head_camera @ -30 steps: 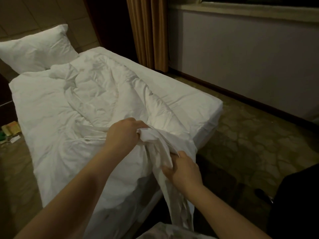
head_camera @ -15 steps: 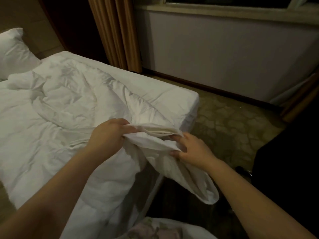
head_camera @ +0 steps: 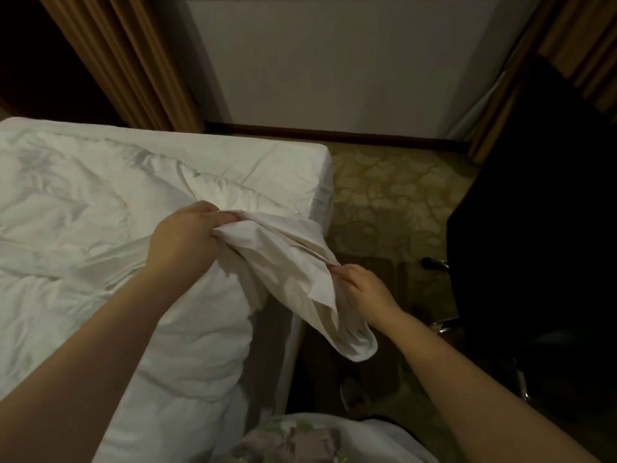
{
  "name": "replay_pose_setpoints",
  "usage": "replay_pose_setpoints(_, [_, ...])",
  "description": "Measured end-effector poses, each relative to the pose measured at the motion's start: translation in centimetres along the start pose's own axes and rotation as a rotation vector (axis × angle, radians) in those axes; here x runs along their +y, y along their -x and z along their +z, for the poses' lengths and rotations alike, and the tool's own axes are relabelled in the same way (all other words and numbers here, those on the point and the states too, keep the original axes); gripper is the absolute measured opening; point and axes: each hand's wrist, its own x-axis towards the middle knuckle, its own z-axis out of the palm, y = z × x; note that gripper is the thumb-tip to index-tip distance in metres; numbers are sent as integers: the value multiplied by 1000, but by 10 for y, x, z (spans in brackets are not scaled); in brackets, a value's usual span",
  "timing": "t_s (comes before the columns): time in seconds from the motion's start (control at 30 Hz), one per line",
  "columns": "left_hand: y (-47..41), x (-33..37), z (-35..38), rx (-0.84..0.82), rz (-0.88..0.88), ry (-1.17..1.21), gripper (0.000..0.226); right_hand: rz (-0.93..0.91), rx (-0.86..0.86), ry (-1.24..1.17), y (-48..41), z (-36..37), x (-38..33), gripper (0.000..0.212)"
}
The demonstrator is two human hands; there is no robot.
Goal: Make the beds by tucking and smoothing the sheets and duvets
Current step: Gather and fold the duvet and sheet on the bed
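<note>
A white duvet (head_camera: pixel 83 228) lies crumpled across the bed (head_camera: pixel 287 162), which fills the left half of the view. Its loose cover end (head_camera: pixel 293 279) is pulled off the bed's foot corner and hangs in the air between my hands. My left hand (head_camera: pixel 187 242) grips a bunched fold of it over the mattress edge. Lower and to the right, past the bed, my right hand (head_camera: pixel 364 292) pinches the cover's edge. The cover's tail droops below my right wrist.
A dark chair (head_camera: pixel 534 228) stands close on the right, its metal base by my right arm. Patterned carpet (head_camera: pixel 394 202) fills the gap between bed and wall. Brown curtains (head_camera: pixel 133 61) hang at the back left and top right. A shoe (head_camera: pixel 354 394) shows below.
The view has swung right, so the pillow is out of sight. My right hand has moved out past the bed's corner, stretching the cover end between both hands.
</note>
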Motion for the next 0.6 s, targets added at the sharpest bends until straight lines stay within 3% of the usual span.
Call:
replay_pose_setpoints(0.1, [1, 1, -2, -4, -7, 1, 59, 54, -7, 229, 4, 10, 5, 49])
replay_pose_setpoints(0.27, [-1, -7, -3, -17, -40, -19, 49, -16, 194, 160, 9, 28, 4, 52])
replay_pose_setpoints(0.4, [-2, -17, -9, -14, -72, -22, 46, 30, 309, -45, 9, 21, 12, 32])
replay_pose_setpoints(0.5, [-3, -23, -9, -8, -104, -29, 48, 41, 374, 95, 9, 12, 17, 29])
replay_pose_setpoints(0.6, [-5, -24, -8, -5, -85, -38, 52, 89, 460, 9, 11, 12, 14, 4])
